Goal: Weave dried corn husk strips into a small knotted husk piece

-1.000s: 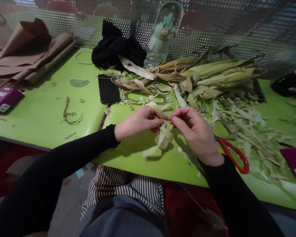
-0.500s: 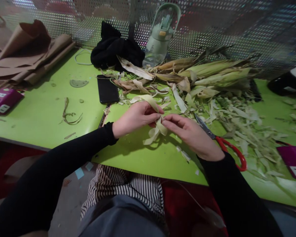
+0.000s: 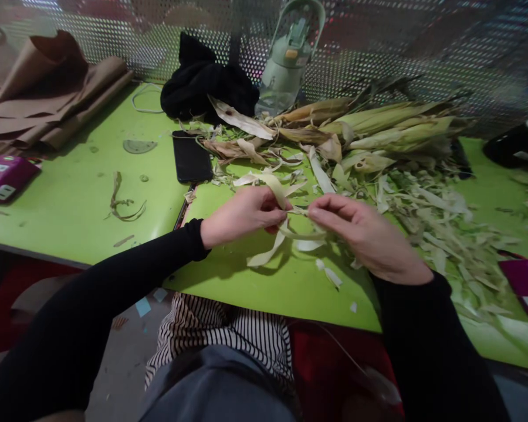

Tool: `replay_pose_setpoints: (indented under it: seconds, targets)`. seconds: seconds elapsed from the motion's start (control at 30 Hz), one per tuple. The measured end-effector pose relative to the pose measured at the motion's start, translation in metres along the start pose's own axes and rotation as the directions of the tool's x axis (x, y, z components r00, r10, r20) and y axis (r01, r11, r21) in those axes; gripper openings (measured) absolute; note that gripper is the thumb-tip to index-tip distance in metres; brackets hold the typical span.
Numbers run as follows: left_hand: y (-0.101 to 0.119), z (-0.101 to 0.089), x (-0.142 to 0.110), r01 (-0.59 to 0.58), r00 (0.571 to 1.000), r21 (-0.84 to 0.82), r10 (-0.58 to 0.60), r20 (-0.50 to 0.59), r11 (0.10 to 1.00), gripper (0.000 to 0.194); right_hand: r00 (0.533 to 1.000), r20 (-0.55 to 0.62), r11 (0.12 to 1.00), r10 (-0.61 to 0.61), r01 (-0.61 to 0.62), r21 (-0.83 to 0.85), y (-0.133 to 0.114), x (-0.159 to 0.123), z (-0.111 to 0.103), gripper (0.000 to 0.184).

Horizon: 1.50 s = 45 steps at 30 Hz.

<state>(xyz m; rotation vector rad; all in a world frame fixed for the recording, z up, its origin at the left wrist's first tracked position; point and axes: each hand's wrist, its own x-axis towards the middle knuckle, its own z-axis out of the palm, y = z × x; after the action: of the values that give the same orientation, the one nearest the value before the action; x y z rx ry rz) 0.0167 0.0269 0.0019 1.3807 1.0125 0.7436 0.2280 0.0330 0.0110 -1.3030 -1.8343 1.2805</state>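
Pale corn husk strips [image 3: 273,249] hang and curl between my two hands above the green table [image 3: 229,293]. My left hand [image 3: 244,217] is closed, pinching the strips between thumb and fingers. To its right, my right hand [image 3: 365,234] pinches the end of a thin, twisted-looking piece of husk stretched across the gap. Loose ends loop below the fingers. Behind the hands lie corn husks [image 3: 400,126] in a heap. Shredded husk strips [image 3: 453,234] are spread to the right. The scissors seen earlier are hidden under my right hand and forearm.
A black phone [image 3: 192,157] lies beyond my left hand. Behind it are a black cloth [image 3: 206,88] and a green bottle [image 3: 286,67]. Brown paper [image 3: 57,99] and a purple object [image 3: 9,177] are at the left; another purple object [image 3: 525,284] is at the right edge.
My right hand has moved right, away from the left, drawing a thin piece of husk out between them. The left hand stays nearly in place. My right arm now covers the red-handled scissors.
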Motion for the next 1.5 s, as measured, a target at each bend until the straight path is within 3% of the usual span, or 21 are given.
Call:
replay_pose_setpoints:
  seconds: [0.1,0.23,0.33,0.43,0.5,0.6,0.73,0.8,0.9,1.0,1.03,1.1,1.23,1.33,1.4,1.5]
  targets:
    - [0.001,0.002,-0.001,0.167,0.975,-0.182,-0.135,0.177,0.969,0.01,0.996,-0.084,0.999,-0.038,0.039,0.007,0.002,0.003,-0.006,0.024]
    - [0.005,0.002,-0.004,0.248,0.952,-0.396,-0.147,0.268,0.884,0.009,0.973,-0.2,0.992,-0.114,0.121,0.023,0.008,0.01,-0.012,0.025]
    - [0.007,-0.003,-0.006,0.306,0.934,-0.479,-0.161,0.32,0.823,0.009,1.0,-0.005,0.999,-0.027,0.027,0.016,0.012,0.012,-0.024,0.034]
    - [0.006,-0.007,-0.006,0.345,0.912,-0.516,-0.15,0.382,0.784,0.007,0.973,0.223,0.995,0.055,-0.034,-0.097,0.015,0.012,-0.035,0.041]
    - [0.005,-0.008,-0.006,0.375,0.891,-0.507,-0.15,0.429,0.776,0.008,0.986,0.165,0.982,0.006,0.025,-0.187,0.016,0.014,-0.036,0.04]
    - [0.003,-0.005,-0.005,0.418,0.87,-0.472,-0.192,0.455,0.777,0.01,0.994,-0.025,0.916,-0.105,0.087,-0.392,0.022,0.019,-0.031,0.036]
    - [0.005,0.002,-0.003,0.376,0.921,-0.551,-0.235,0.311,0.745,0.018,0.96,-0.104,0.697,-0.261,0.113,-0.708,0.029,0.025,-0.025,0.039]
    - [0.006,0.004,-0.003,0.32,0.947,-0.605,-0.233,0.219,0.73,0.017,0.895,-0.123,0.581,-0.428,0.168,-0.796,0.026,0.02,-0.024,0.049]
    - [0.006,0.005,-0.003,0.216,0.974,-0.654,-0.207,0.092,0.725,0.016,0.687,-0.1,0.406,-0.72,0.3,-0.863,0.012,0.007,-0.015,0.044]
    - [0.005,0.007,-0.002,0.137,0.987,-0.63,-0.16,0.021,0.764,0.012,0.52,0.2,0.17,-0.83,0.578,-0.798,-0.002,-0.007,0.001,0.043]
    - [0.004,0.008,-0.002,0.117,0.99,-0.61,-0.144,0.005,0.784,0.01,0.481,0.286,0.1,-0.828,0.63,-0.77,-0.004,-0.011,0.006,0.041]
    - [0.004,0.01,-0.001,0.076,0.993,-0.561,-0.116,-0.035,0.824,0.008,0.449,0.342,0.053,-0.826,0.665,-0.745,-0.006,-0.014,0.012,0.035]
    - [0.004,0.013,0.001,0.011,0.991,-0.455,-0.07,-0.112,0.89,0.008,0.486,0.348,0.134,-0.802,0.714,-0.687,-0.003,-0.014,0.009,0.028]
    - [0.001,0.013,0.002,-0.009,0.992,-0.394,-0.04,-0.117,0.919,0.006,0.566,0.296,0.317,-0.769,0.741,-0.592,0.001,-0.012,0.006,0.031]
    - [-0.003,0.013,0.002,-0.018,0.996,-0.347,-0.015,-0.091,0.938,0.005,0.655,0.149,0.499,-0.741,0.685,-0.531,0.002,-0.012,0.008,0.029]
    - [-0.007,0.015,0.001,-0.058,0.998,-0.283,0.046,-0.048,0.957,0.006,0.754,-0.144,0.723,-0.642,0.531,-0.443,0.003,-0.01,0.014,0.01]
